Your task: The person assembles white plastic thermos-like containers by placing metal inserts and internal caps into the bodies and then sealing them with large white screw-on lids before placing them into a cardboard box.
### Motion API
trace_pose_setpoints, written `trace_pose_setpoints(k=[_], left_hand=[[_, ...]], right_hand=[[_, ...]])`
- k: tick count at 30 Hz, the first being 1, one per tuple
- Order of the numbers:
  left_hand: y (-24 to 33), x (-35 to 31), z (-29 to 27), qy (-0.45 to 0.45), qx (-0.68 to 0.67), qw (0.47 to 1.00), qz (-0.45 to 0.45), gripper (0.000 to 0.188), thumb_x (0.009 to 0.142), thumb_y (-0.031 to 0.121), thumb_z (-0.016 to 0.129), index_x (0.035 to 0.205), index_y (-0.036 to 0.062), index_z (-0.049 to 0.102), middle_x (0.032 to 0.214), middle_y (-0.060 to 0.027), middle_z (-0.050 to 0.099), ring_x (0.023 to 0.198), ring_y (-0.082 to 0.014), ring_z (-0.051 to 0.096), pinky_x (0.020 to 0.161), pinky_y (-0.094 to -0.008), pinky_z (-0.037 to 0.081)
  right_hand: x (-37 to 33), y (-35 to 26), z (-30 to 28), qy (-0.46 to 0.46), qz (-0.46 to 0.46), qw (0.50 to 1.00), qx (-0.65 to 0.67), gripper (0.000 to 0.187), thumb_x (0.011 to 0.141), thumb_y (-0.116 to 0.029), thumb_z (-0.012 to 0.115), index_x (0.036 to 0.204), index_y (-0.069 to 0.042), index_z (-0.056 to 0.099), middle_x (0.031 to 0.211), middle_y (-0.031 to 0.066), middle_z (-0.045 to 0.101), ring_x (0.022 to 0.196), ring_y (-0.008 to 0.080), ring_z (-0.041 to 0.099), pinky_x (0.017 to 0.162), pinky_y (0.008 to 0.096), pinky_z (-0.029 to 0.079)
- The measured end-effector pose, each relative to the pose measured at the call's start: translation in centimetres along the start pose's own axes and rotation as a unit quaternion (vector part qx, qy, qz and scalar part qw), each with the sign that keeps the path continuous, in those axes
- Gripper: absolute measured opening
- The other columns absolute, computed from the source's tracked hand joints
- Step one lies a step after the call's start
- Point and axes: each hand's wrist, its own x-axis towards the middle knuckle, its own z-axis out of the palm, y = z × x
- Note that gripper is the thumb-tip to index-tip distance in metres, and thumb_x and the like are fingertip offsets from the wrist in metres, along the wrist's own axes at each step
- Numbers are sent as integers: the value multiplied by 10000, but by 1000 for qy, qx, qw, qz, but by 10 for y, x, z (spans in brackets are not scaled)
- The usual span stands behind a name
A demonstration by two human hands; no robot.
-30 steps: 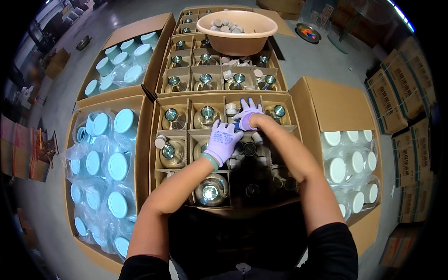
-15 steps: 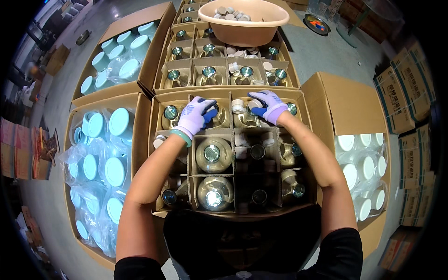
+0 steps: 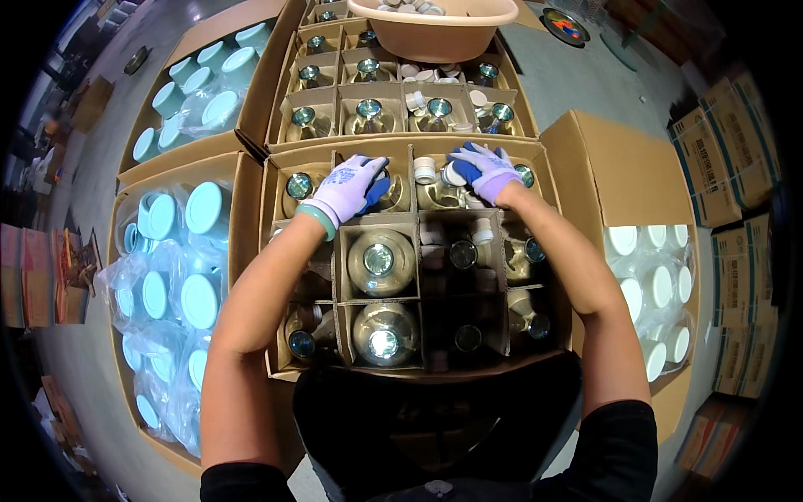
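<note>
My left hand (image 3: pixel 345 191), in a lilac glove with blue fingertips, curls over the top of a glass bottle (image 3: pixel 396 197) in the far row of the divided carton (image 3: pixel 401 151); the bottle's mouth is hidden under the fingers. My right hand (image 3: pixel 487 171), gloved the same way, reaches into the compartment to the right. Its fingers close around a white cap (image 3: pixel 452 175), partly covered by the hand. Another white lid (image 3: pixel 425 170) lies beside it, above a glass bottle (image 3: pixel 433 197). Nearer to me, glass bottles (image 3: pixel 378 259) stand in their compartments.
Beyond, a second divided carton (image 3: pixel 280 125) holds bottles and loose caps, with a peach basin (image 3: pixel 443 38) of caps on top. Boxes of turquoise-lidded containers (image 3: pixel 207 207) stand at left, white-lidded ones (image 3: pixel 621 240) at right. Stacked cartons (image 3: pixel 707 171) line the far right.
The whole view has shifted slightly, so the cartons sit higher in the picture. My right hand's fingers have drawn in around the cap; my left hand stays over its bottle.
</note>
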Motion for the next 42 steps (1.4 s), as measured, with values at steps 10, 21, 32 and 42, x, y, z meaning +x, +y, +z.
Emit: trace_pose_setpoints(k=[10, 21, 32, 42], left_hand=[[15, 19, -14, 75, 58, 987, -130, 405, 809, 386, 752, 1018, 63, 625, 930, -168, 684, 937, -355, 647, 840, -436, 502], [34, 26, 27, 58, 120, 982, -131, 466, 918, 432, 573, 1154, 30, 575, 1141, -226, 587, 1019, -403, 606, 903, -512, 471], [106, 72, 85, 46, 106, 990, 84, 642, 977, 368, 500, 1484, 7, 343, 1550, -229, 316, 1430, -395, 308, 1178, -511, 212], [92, 55, 68, 39, 81, 996, 7, 589, 940, 396, 546, 1444, 116, 430, 1543, -176, 353, 1453, -417, 252, 1170, -599, 145]], right_hand=[[59, -79, -68, -197, 74, 976, -58, 447, 881, -378, 564, 1252, -132, 602, 1312, 139, 619, 1237, 327, 566, 1051, 600, 353], [5, 5, -76, 164, 239, 935, 204, 713, 729, -264, 741, 1351, -99, 434, 1127, 250, 644, 1031, 371, 645, 908, 445, 508], [-66, 69, -13, 70, 119, 990, 5, 605, 943, -415, 542, 1451, -112, 410, 1492, 206, 394, 1384, 416, 345, 1159, 464, 280], [-23, -22, -68, -55, 111, 984, -130, 617, 835, -522, 632, 1271, -85, 631, 1610, 180, 207, 1501, 392, 120, 1175, 621, 133]])
